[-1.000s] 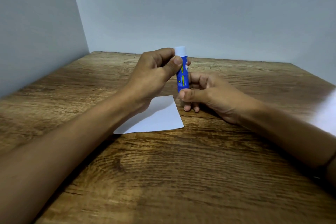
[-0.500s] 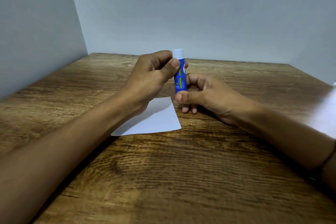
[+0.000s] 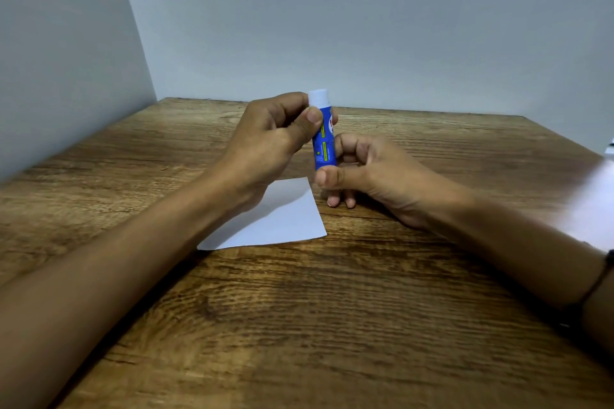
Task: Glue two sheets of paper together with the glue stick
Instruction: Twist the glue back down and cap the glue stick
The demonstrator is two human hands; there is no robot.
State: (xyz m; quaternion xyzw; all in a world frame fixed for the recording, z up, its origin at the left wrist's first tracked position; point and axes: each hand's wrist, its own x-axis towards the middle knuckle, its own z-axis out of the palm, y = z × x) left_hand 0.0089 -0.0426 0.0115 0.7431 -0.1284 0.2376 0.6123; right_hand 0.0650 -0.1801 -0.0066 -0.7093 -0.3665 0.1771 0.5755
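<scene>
— So, how far along is this?

— Barely begun, I'd judge. Going from the left: the left hand (image 3: pixel 272 139) pinches the glue stick (image 3: pixel 323 133) near its white cap (image 3: pixel 319 97), thumb across the front and fingers curled behind. The stick stands about upright above the counter (image 3: pixel 332 325), at twelve o'clock from the centre of the view.

— And the paper?

— One white sheet (image 3: pixel 282 219) lies flat at roughly six o'clock from the stick, partly under the left wrist, with no glue on it that I can make out. The right hand (image 3: pixel 365 173) pinches the stick's lower end between thumb and fingers.

— The second sheet?

— A pale blur at the frame's three o'clock edge (image 3: pixel 594 206) may be it — too smeared to say.

— What's left, then?

— Nearly everything: the cap looks to be on, so uncapping, spreading the glue and pressing the sheets together all remain.
</scene>
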